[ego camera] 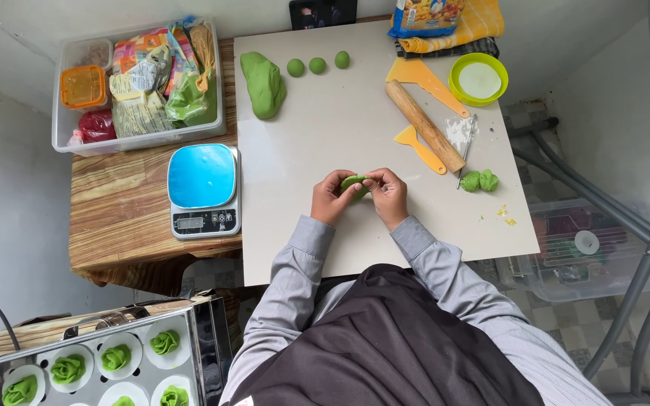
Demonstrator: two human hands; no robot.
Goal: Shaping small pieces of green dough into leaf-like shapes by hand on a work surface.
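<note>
- Dark apron (385, 346) nearest, grey sleeves above it.
- Clear bin (216, 75) upper left holds multicoloured packets; blue-yellow bag (424, 16) at top edge.
- Green dough piece (355, 183) over white tabletop (325, 128), pinched between left hand (331, 198) and right hand (390, 195) fingers.

Both arms reach up from the lower middle of the frame, sleeved in light grey down to the wrists, forearms angled inward so that the hands meet near the centre. The left hand (330, 197) sits slightly lower and to the left, palm turned toward the other, its fingers (338, 180) curled upward and inward. The right hand (387, 195) mirrors it on the right, knuckles up, fingers bent toward the left hand. The fingertips of both hands come together, pinched closed around a small green dough piece (353, 183) held between them.
</note>
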